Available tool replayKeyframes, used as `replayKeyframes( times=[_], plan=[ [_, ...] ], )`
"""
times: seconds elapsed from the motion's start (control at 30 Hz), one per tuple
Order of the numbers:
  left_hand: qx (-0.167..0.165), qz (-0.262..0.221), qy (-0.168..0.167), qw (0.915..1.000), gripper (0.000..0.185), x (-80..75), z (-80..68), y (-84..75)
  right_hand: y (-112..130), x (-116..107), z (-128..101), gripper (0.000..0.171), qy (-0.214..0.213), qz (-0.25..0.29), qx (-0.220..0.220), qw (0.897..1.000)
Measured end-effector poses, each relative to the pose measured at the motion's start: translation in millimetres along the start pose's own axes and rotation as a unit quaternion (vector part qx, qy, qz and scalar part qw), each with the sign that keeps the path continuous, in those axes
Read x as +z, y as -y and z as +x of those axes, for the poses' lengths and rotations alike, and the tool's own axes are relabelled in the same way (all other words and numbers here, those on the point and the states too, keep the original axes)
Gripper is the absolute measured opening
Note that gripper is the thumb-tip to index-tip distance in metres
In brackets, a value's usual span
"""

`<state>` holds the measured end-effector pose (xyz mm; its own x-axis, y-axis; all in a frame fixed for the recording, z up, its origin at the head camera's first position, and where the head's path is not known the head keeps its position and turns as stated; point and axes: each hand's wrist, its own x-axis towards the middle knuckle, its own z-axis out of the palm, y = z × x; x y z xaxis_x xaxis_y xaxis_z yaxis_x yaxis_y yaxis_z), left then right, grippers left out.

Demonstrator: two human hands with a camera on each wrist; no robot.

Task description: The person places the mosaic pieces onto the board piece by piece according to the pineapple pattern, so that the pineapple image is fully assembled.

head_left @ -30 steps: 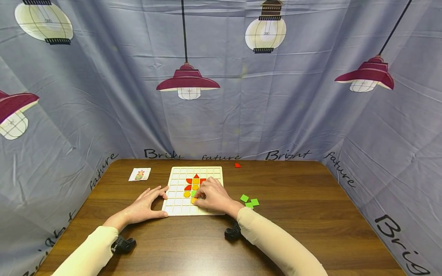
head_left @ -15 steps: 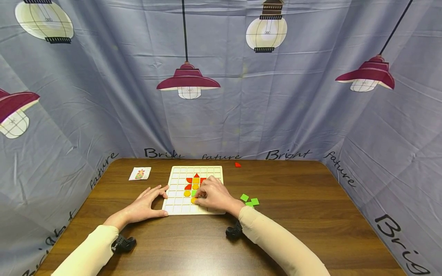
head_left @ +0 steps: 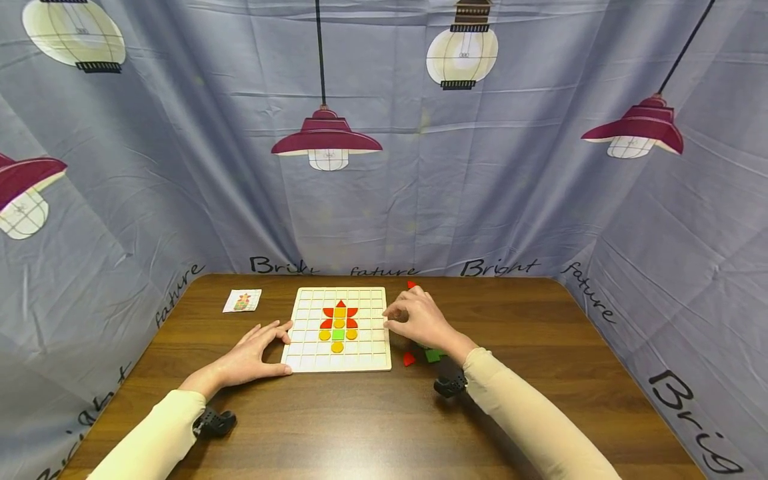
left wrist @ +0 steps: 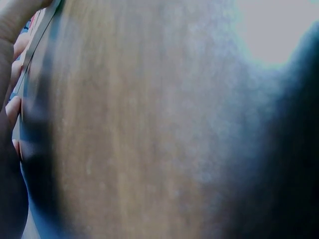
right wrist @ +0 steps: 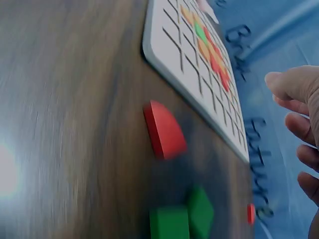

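Observation:
A white gridded board (head_left: 306,362) lies on the table. At its left edge and front corner, my left hand (head_left: 249,357) rests with thumb and fingers spread; its fingertips also touch the board's edge in the left wrist view. My right hand (head_left: 423,320) hovers by the right edge, thumb and fingers apart, holding nothing visible. On the board, a red triangle (head_left: 341,304) tops a yellow square (head_left: 340,313), with red curved pieces (head_left: 327,312) at both sides. Below are several yellow discs (head_left: 337,347) around one green square (head_left: 339,335).
Right of the board lie a red quarter-round piece (right wrist: 167,129) and green squares (right wrist: 170,221), partly hidden by my right arm in the head view. Another red piece (head_left: 411,285) lies behind my right hand. A pattern card (head_left: 243,301) lies at the back left.
My right hand has left the middle of the board and moved right, uncovering a yellow disc and red pieces there, plus a red piece on the table. My left hand stays put.

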<state>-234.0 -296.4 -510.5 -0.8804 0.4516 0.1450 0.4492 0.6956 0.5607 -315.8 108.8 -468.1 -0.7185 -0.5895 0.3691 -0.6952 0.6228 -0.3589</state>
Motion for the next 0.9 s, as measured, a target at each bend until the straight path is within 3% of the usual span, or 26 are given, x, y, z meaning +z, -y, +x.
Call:
replayKeyframes(
  times=[0.27, 0.43, 0.67, 0.9],
  plan=[
    [0.022, 0.005, -0.025, 0.9994, 0.048, 3.1, -1.3, -0.2, -30.9, -26.0, -29.2, 0.023, -0.007, 0.003, 0.034, 0.999],
    [0.028, 0.003, -0.027, 0.9992, 0.049, 4.0, -1.8, 2.4, -47.4, -31.3, -47.0, 0.023, 0.034, 0.002, 0.047, 0.998],
    [0.005, -0.003, -0.01, 0.9999, 0.051, 3.8, -0.9, 4.2, -62.0, -29.7, -60.1, 0.027, 0.105, 0.041, 0.062, 0.992],
    [0.01, -0.004, -0.017, 0.9998, 0.05, 6.8, -1.1, 8.1, -63.9, -25.4, -60.4, 0.024, 0.112, 0.049, 0.043, 0.992]
  ],
)
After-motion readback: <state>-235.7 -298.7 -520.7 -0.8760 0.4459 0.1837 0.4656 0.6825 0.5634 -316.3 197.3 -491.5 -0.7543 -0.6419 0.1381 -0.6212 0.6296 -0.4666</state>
